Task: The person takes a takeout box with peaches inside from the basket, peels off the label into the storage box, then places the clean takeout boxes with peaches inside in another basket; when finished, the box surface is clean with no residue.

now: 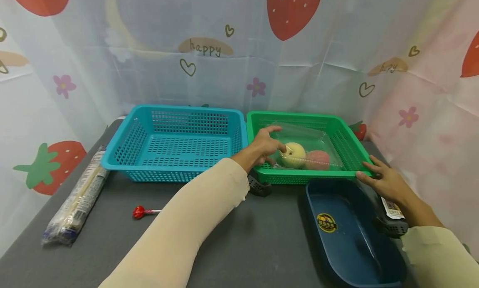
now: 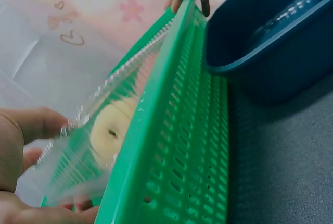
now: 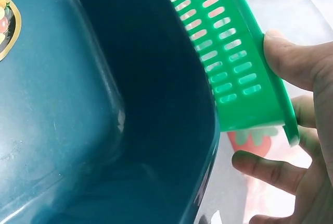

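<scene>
My left hand (image 1: 263, 146) reaches into the green basket (image 1: 299, 115) and grips the left side of a clear plastic box (image 1: 304, 133). Its thumb and fingers show around the box's edge in the left wrist view. A pale yellow apple-like fruit (image 2: 112, 133) and a pink round fruit (image 1: 317, 160) show through the clear plastic. At the basket's front right corner, my right hand (image 1: 385, 180) holds the rim, thumb on top, as the right wrist view (image 3: 307, 88) shows. The lower fingers spread outside the basket there.
A blue perforated basket (image 1: 179, 144) stands left of the green one. The dark blue basin (image 1: 351, 230) sits in front of the green basket's right half. On the grey table lie a red lollipop (image 1: 139, 212) and a long plastic-wrapped package (image 1: 80, 196). A patterned curtain (image 1: 224, 80) hangs behind.
</scene>
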Demonstrator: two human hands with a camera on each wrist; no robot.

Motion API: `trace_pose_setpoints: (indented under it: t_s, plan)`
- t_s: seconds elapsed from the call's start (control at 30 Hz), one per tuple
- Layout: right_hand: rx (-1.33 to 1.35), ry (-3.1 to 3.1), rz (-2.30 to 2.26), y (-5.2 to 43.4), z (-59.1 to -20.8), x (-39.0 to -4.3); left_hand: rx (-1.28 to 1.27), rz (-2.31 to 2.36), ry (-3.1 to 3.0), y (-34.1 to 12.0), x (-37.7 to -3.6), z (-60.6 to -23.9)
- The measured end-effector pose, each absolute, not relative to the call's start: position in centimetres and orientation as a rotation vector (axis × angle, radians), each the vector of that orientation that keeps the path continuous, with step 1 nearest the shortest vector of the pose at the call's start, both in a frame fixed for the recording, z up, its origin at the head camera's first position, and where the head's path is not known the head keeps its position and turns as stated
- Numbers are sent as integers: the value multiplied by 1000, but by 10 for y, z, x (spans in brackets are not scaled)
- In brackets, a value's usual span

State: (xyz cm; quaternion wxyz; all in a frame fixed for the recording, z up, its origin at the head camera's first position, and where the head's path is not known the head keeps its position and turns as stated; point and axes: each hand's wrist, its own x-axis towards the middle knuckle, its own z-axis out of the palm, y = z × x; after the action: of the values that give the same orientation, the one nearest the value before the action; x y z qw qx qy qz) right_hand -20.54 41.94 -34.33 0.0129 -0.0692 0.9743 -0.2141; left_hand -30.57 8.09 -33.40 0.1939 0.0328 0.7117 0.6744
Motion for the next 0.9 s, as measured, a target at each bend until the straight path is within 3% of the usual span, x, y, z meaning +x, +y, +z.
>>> trace_pose_setpoints:
  t_s: [0.67, 0.9]
  plan:
    - [-245, 3030, -681, 426, -343, -209, 23, 1488, 2217, 87, -299, -320]
    - [-215, 3098, -699, 430, -331, -197, 238, 1515, 2254, 72, -280, -298]
